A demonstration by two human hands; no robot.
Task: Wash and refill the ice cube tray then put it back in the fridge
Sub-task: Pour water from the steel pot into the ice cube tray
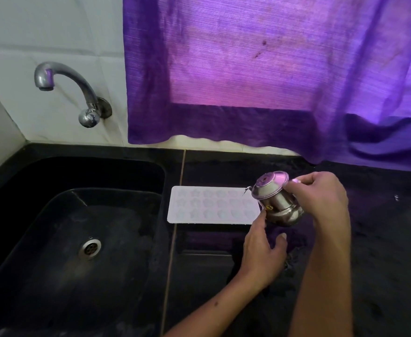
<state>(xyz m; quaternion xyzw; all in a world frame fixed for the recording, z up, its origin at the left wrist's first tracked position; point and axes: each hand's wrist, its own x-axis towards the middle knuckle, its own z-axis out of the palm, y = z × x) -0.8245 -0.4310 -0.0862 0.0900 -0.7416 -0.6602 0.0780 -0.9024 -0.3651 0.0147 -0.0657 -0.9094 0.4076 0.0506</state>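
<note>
A pale, flat ice cube tray [207,205] with several star and flower shaped wells lies on the black counter just right of the sink. Over its right end a small steel lidded pot [276,200] is tilted to the left, its thin spout toward the tray. My right hand [321,195] holds the pot by its handle. My left hand [262,249] is below the pot, fingertips touching its underside. Whether water is running from the spout cannot be made out.
A black sink [61,239] with a metal drain [90,249] fills the left. A chrome tap [66,91] juts from the white tiled wall above it. A purple curtain [272,69] hangs behind the dark counter [381,239].
</note>
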